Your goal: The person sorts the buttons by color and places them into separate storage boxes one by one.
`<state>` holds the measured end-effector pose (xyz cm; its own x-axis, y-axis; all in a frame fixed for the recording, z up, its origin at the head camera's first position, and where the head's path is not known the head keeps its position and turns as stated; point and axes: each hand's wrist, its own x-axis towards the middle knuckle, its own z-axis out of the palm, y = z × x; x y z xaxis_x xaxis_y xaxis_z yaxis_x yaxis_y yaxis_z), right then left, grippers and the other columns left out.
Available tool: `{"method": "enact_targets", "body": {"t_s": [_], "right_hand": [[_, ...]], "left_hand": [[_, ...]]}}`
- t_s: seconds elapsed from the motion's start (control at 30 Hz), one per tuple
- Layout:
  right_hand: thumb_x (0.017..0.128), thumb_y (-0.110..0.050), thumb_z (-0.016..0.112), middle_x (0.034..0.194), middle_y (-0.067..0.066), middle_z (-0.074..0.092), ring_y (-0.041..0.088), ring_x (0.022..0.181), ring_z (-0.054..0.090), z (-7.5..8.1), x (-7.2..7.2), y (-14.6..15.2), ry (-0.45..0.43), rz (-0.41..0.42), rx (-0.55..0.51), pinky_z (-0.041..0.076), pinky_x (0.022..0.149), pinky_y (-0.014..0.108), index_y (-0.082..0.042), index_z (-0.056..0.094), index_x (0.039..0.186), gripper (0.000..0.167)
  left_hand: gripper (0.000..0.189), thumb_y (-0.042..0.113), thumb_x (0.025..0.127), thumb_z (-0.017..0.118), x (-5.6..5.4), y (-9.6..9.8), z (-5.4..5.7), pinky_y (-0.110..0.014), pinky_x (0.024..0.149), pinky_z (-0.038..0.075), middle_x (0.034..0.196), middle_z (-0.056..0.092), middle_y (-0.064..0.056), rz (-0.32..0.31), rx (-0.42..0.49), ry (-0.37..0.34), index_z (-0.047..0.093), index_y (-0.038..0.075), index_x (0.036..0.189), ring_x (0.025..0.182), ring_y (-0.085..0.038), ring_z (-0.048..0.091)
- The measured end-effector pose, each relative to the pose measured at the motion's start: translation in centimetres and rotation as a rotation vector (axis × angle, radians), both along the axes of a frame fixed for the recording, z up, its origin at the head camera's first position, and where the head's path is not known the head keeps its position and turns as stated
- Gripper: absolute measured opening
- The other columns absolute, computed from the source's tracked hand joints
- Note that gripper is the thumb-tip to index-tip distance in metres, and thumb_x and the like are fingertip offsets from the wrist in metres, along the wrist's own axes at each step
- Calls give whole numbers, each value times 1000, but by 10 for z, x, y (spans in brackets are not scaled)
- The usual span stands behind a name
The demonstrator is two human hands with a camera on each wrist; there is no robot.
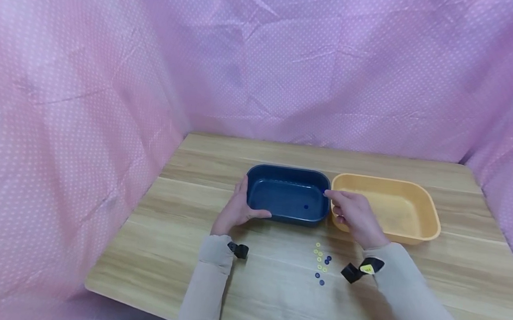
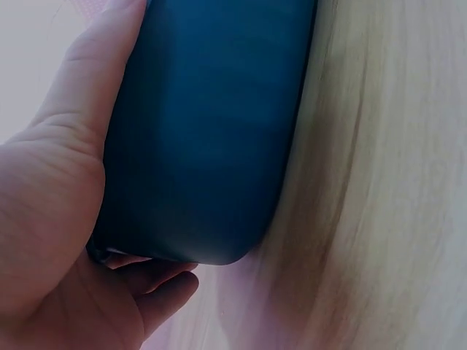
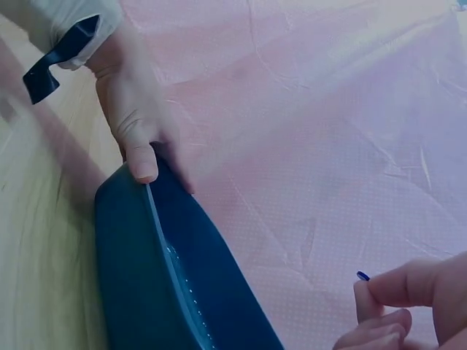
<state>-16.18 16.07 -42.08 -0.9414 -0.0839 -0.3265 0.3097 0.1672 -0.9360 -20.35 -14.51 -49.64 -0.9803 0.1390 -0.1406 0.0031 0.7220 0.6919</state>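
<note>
My left hand [image 1: 237, 206] grips the left end of a dark blue plastic bin [image 1: 285, 218], its thumb over the near rim and its fingers along the end wall. In the left wrist view, the fingers curl round the end of the bin [image 2: 211, 138]. Over the bin's right rim, my right hand [image 1: 356, 213] pinches a small blue button [image 3: 363, 275] between thumb and forefinger. Another blue button [image 1: 306, 207] lies on the bin floor. On the table in front are several yellow buttons [image 1: 319, 259] and several blue buttons [image 1: 321, 282].
A yellow-orange bin [image 1: 429, 226] stands right beside the blue one, partly behind my right hand. Both stand on a wooden table [image 1: 163, 253]. Pink dotted cloth [image 1: 263, 70] hangs behind the table and at its sides.
</note>
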Motion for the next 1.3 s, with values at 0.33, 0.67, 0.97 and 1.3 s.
{"method": "enact_targets", "body": {"t_s": [0.33,0.67,0.97,1.3], "right_hand": [[91,-52,61,72,0,42,18,69,47,-3,-7,-9,-23,-87,-18,38,59,24,-4,62,110,52],[91,-57,57,82,5,50,28,81,50,-4,-2,-2,51,-56,107,42,63,28,-8,63,124,60],[88,-12,70,86,-1,65,15,75,60,-37,39,18,527,394,861,53,66,36,-11,75,99,12],[73,2,77,86,5,61,23,77,60,-81,69,16,897,610,1257,54,69,41,-11,74,89,21]], "left_hand": [[118,54,80,74,2,-4,-2,-51,111,29,161,6,-13,-28,17,1,-9,15,156,141,-34,27],[122,50,76,79,-3,-7,1,-53,112,27,162,5,-11,-22,67,33,-6,16,156,142,-33,23],[124,48,75,81,-18,-11,10,-52,114,21,162,3,-10,-59,94,35,-6,16,156,145,-32,16],[120,47,76,81,-8,-4,3,-55,113,24,159,8,-16,-28,122,32,-3,11,156,141,-35,22]]}}
